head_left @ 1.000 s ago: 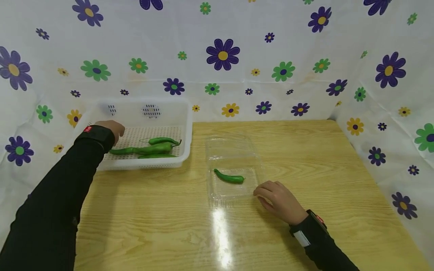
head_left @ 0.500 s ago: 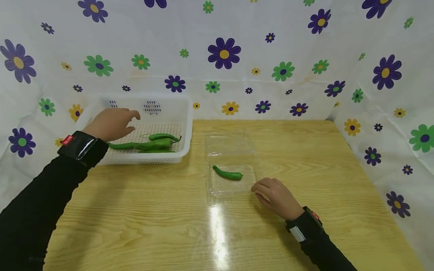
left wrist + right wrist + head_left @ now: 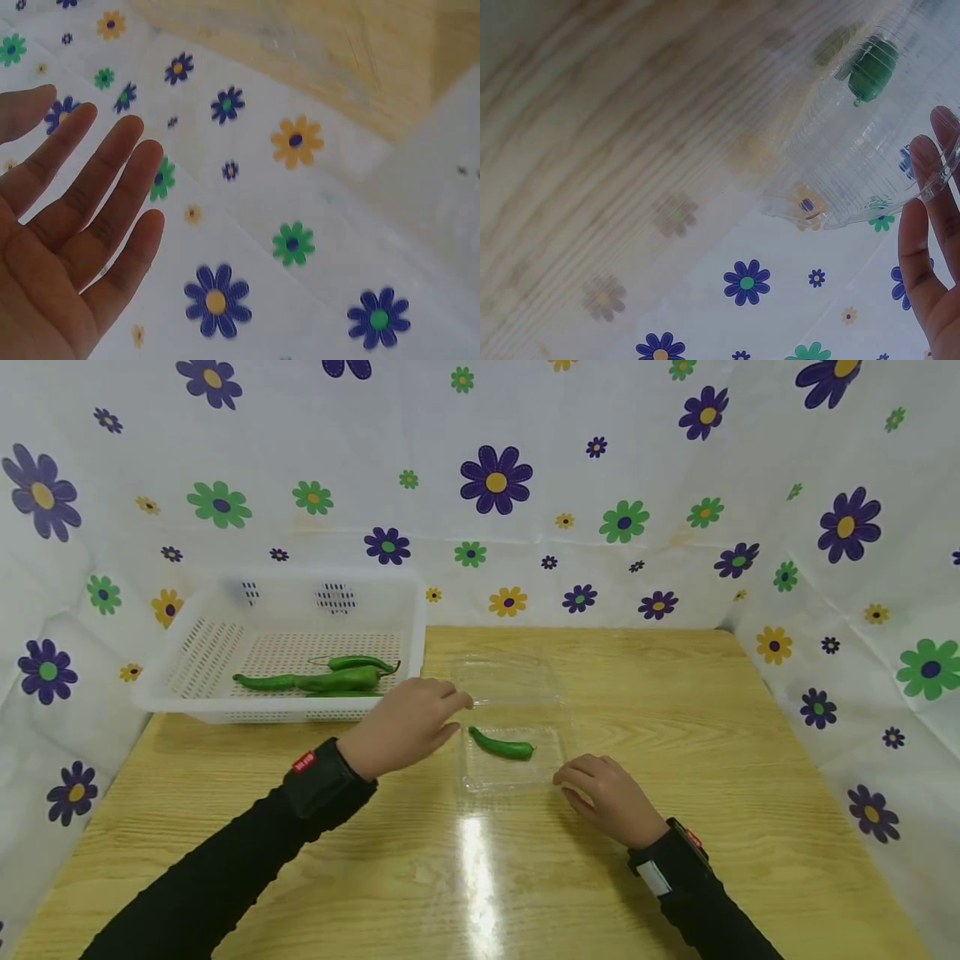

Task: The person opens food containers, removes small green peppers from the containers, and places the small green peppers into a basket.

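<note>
My left hand point(image 3: 411, 725) reaches over the table, its fingertips right by the left side of a hinged clear plastic box point(image 3: 551, 777). Nothing is in that hand; in the left wrist view its palm point(image 3: 41, 285) shows with the fingers loosely spread. One green chili pepper point(image 3: 504, 747) lies in the near half of the box, whose lid point(image 3: 510, 677) lies folded back. My right hand point(image 3: 611, 800) holds the box's near right corner with bent fingers. In the right wrist view the box's rim crosses these fingers point(image 3: 924, 169); the thumb is hidden there.
A white perforated plastic basket point(image 3: 225, 703) stands at the back left, with several green peppers point(image 3: 341, 681) in it. Behind and beside the wooden table point(image 3: 675, 727) hangs a white flowered cloth point(image 3: 570, 485).
The left hand has come out of the basket and moved right to the box, bringing nothing along. The right hand has stayed at the box's corner. The peppers lie as before.
</note>
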Action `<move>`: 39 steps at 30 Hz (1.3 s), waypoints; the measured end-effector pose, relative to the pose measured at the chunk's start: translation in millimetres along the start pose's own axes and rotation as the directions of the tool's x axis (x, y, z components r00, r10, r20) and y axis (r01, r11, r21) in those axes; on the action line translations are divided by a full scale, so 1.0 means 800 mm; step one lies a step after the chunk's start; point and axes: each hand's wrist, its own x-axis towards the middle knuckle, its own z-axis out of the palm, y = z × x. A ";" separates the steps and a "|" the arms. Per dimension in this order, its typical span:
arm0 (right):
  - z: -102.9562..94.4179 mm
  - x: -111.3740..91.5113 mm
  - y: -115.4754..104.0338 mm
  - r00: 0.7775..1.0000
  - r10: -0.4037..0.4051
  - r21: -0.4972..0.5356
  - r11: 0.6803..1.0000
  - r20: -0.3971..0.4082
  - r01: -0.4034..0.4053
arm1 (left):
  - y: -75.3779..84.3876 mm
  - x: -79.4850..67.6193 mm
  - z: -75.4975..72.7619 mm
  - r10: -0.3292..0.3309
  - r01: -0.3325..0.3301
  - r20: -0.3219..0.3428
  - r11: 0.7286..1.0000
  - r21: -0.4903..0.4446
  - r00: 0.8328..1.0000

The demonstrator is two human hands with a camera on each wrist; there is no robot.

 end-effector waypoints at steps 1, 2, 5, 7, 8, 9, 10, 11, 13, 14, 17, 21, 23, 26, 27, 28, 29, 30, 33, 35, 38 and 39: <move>0.000 0.000 0.000 1.000 0.000 -0.001 1.000 0.000 0.000 | 0.008 0.005 0.009 0.024 -0.025 0.021 1.000 0.010 0.999; 0.000 0.001 0.001 1.000 0.001 -0.002 1.000 0.000 -0.001 | 0.014 0.010 0.019 0.044 -0.045 0.045 0.999 0.019 0.998; 0.001 0.000 0.001 1.000 0.002 -0.007 1.000 0.000 -0.002 | 0.028 0.024 0.047 0.078 -0.083 0.120 0.996 0.038 0.990; 0.001 -0.001 0.001 1.000 0.002 -0.009 1.000 -0.001 -0.002 | 0.033 0.031 0.065 0.087 -0.095 0.151 0.994 0.046 0.985; 0.001 -0.001 0.001 1.000 0.000 -0.011 1.000 -0.002 0.000 | 0.033 0.034 0.075 0.090 -0.100 0.159 0.993 0.057 0.983; 0.002 -0.001 0.001 1.000 -0.004 -0.012 1.000 -0.003 0.004 | 0.034 0.037 0.084 0.093 -0.106 0.167 0.992 0.069 0.982; 0.002 -0.002 0.001 1.000 -0.007 -0.013 1.000 -0.005 0.007 | 0.033 0.039 0.092 0.095 -0.111 0.177 0.990 0.085 0.980; 0.002 -0.002 0.001 1.000 -0.009 -0.012 1.000 -0.006 0.009 | 0.032 0.041 0.100 0.094 -0.114 0.188 0.989 0.097 0.978; 0.002 -0.001 0.001 1.000 -0.010 -0.011 1.000 -0.008 0.010 | 0.029 0.044 0.114 0.095 -0.122 0.214 0.985 0.118 0.972; 0.001 -0.001 0.000 1.000 -0.009 -0.010 1.000 -0.007 0.009 | 0.028 0.045 0.119 0.095 -0.123 0.226 0.986 0.116 0.970; 0.001 0.000 0.000 1.000 -0.002 -0.006 1.000 0.004 0.002 | 0.024 0.048 0.130 0.085 -0.111 0.253 0.990 0.091 0.964; 0.000 -0.001 -0.001 1.000 0.006 0.000 1.000 0.016 -0.006 | 0.019 0.050 0.140 0.061 -0.077 0.269 0.996 0.049 0.961; -0.001 0.000 -0.002 1.000 0.009 0.001 1.000 0.017 -0.009 | 0.017 0.051 0.144 0.050 -0.060 0.270 0.998 0.028 0.961; -0.002 0.000 -0.002 1.000 0.015 -0.001 1.000 0.017 -0.015 | 0.017 0.055 0.149 0.048 -0.052 0.280 0.999 0.008 0.959; -0.002 0.000 -0.002 1.000 0.018 -0.002 1.000 0.017 -0.018 | 0.019 0.057 0.149 0.045 -0.049 0.287 0.999 0.006 0.957; -0.002 0.000 -0.002 1.000 0.019 -0.001 1.000 0.017 -0.019 | 0.021 0.058 0.150 0.044 -0.048 0.296 0.999 0.007 0.954; -0.001 0.000 -0.001 1.000 0.019 0.000 1.000 0.016 -0.019 | 0.023 0.060 0.152 0.046 -0.051 0.308 0.999 0.010 0.950; -0.001 0.000 -0.001 1.000 0.018 0.001 1.000 0.015 -0.018 | 0.025 0.061 0.153 0.048 -0.055 0.318 0.998 0.013 0.947; 0.000 -0.001 0.000 1.000 0.010 0.002 1.000 0.009 -0.010 | 0.028 0.062 0.155 0.055 -0.057 0.330 0.998 -0.004 0.942; 0.001 -0.001 0.000 1.000 0.004 0.004 1.000 0.003 -0.004 | 0.028 0.063 0.158 0.067 -0.064 0.323 0.998 -0.021 0.944; 0.001 0.000 0.001 1.000 0.002 0.008 1.000 -0.003 -0.002 | 0.027 0.065 0.158 0.075 -0.061 0.314 0.997 -0.053 0.947; 0.001 -0.001 0.001 1.000 0.001 0.007 1.000 -0.004 -0.001 | 0.027 0.065 0.158 0.076 -0.059 0.313 0.996 -0.063 0.947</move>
